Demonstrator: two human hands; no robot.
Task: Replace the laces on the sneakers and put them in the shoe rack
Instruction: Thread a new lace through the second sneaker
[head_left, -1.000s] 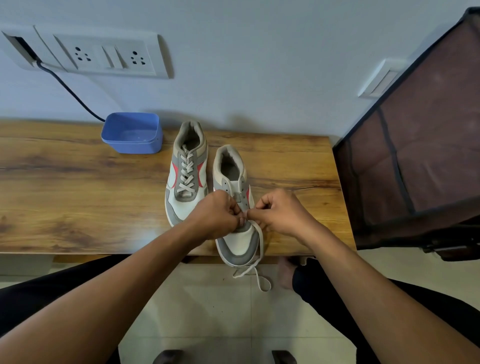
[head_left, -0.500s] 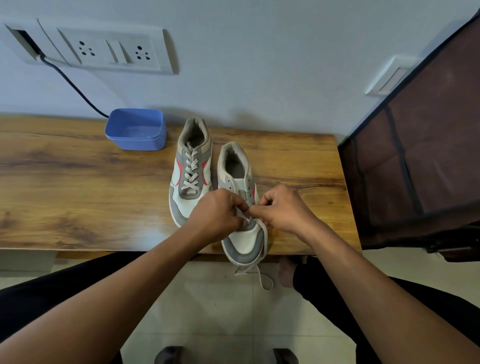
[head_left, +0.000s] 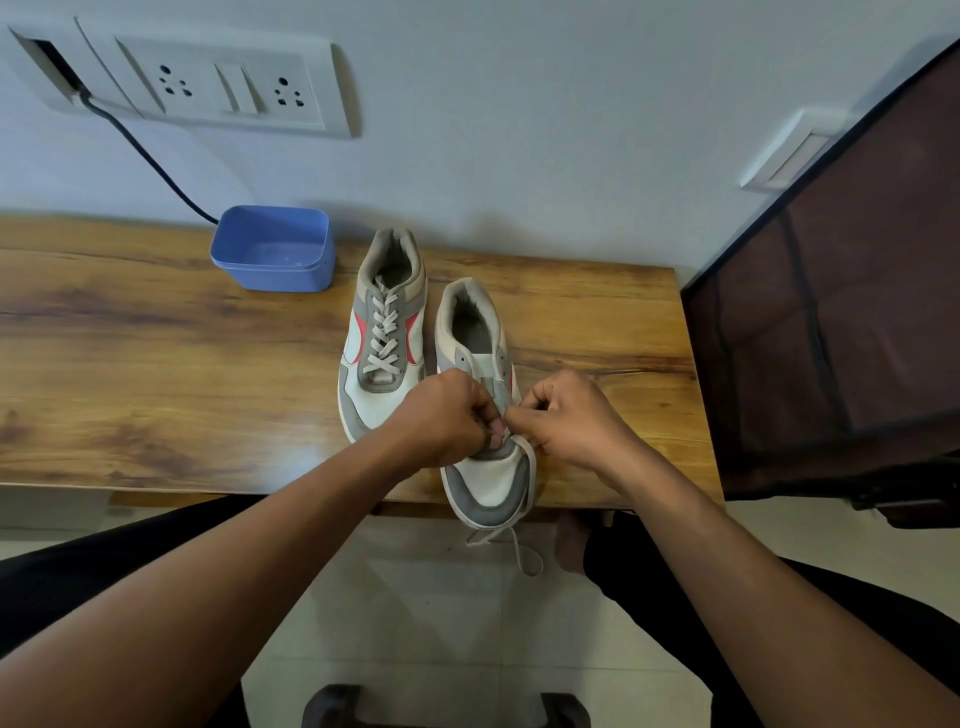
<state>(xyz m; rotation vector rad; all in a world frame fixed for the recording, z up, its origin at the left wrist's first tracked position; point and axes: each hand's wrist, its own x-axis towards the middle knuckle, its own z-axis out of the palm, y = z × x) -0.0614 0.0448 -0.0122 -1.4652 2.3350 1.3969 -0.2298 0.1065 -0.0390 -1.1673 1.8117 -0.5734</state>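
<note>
Two white, grey and red sneakers stand side by side on a wooden table (head_left: 156, 364), toes toward me. The left sneaker (head_left: 382, 332) is fully laced with a grey-white lace. The right sneaker (head_left: 483, 415) has bare upper eyelets, and its toe juts past the table's front edge. My left hand (head_left: 441, 415) and my right hand (head_left: 566, 415) meet over its lower eyelets, both pinching a white lace (head_left: 524, 499). That lace loops around the toe's right side, and its ends dangle below the table edge.
A blue plastic tub (head_left: 272, 249) sits at the back of the table by the wall. A black cable (head_left: 150, 161) runs down from a wall socket panel (head_left: 208, 88). A dark mesh-sided rack (head_left: 831, 312) stands right of the table. Tiled floor lies below.
Both hands stay together on the right sneaker's lace and have shifted only slightly. The view has drifted a little, so the shoes sit slightly further right.
</note>
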